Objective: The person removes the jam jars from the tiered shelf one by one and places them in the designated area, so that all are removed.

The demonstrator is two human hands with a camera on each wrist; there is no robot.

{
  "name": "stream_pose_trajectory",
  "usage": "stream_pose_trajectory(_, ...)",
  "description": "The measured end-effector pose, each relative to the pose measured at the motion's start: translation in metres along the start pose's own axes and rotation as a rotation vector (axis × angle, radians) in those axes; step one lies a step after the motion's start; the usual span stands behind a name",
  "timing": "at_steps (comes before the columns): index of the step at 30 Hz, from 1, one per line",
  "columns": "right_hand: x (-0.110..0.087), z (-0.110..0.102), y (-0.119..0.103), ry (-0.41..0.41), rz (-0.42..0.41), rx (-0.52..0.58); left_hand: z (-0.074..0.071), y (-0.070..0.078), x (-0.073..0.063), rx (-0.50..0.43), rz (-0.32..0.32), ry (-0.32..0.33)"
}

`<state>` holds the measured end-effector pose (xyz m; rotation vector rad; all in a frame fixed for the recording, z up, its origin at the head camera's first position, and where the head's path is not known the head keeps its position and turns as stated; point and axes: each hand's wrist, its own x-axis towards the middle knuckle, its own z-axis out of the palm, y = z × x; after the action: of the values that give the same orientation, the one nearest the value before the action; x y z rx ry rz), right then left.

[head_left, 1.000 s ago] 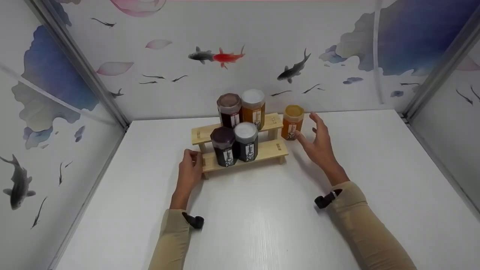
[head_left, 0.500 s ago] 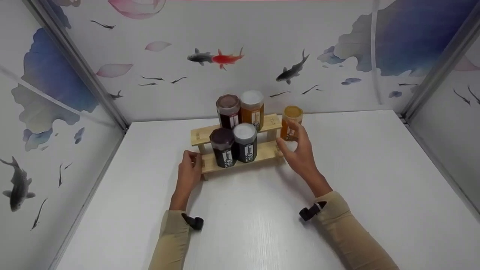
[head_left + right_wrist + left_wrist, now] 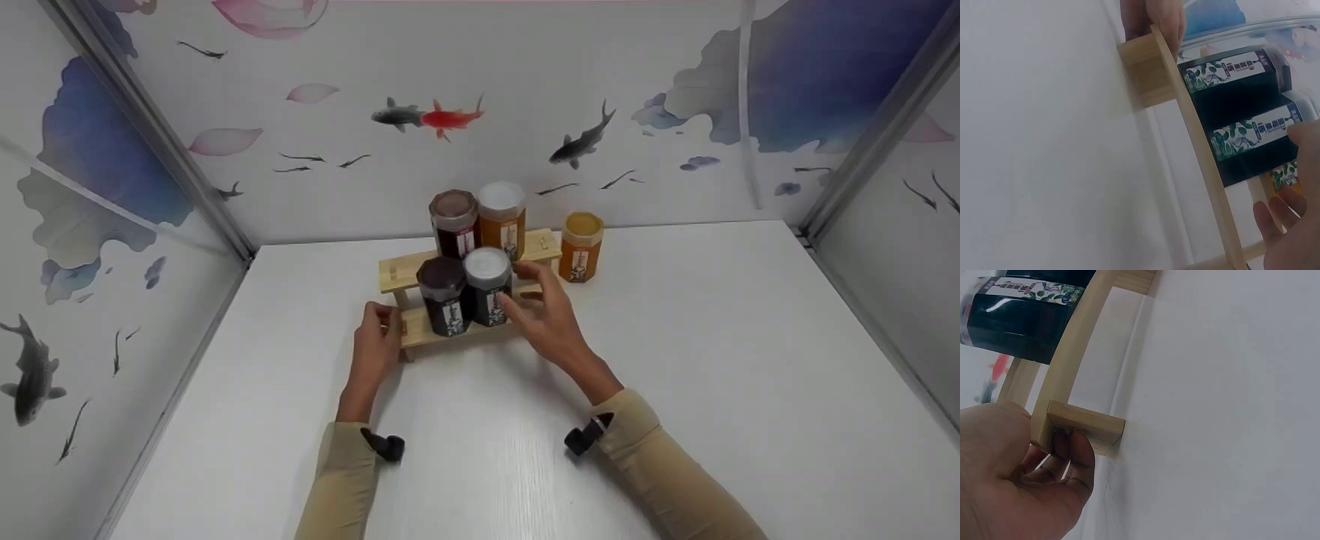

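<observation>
A two-step wooden rack [image 3: 420, 330] carries jars on both steps. My left hand [image 3: 375, 337] grips the left end of the lower step, its fingers curled against the end leg [image 3: 1086, 422] in the left wrist view. On the lower step stand a dark jar with a purple lid [image 3: 444, 296] and a dark jar with a white lid [image 3: 489, 285]. Beside the white-lidded dark jar is my right hand [image 3: 551, 322], its thumb at the jar's label and its fingers spread, apart from the jar in the right wrist view.
A dark red jar with a brown lid [image 3: 454, 221] and an amber jar with a white lid [image 3: 502, 217] stand on the upper step. An orange jar with a yellow lid [image 3: 582, 247] stands on the white table [image 3: 720, 337], right of the rack, near the back wall.
My right hand has moved left, from beside the orange jar, across the rack's right end, to the white-lidded dark jar. My left hand stays on the rack. The jars have not moved.
</observation>
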<state>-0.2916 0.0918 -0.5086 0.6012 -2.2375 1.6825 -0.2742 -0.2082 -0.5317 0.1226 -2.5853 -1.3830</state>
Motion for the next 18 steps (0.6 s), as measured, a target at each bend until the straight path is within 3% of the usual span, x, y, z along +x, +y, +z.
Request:
stream_pose_trajectory(9,-0.002,0.018,0.001,-0.037,0.051,0.067,0.0,-0.002,0.0,-0.014,0.003,0.003)
stream_pose_trajectory(18,-0.004,0.022,0.006,-0.042,0.089,0.069,0.0,-0.002,0.001,-0.017,-0.013,-0.013)
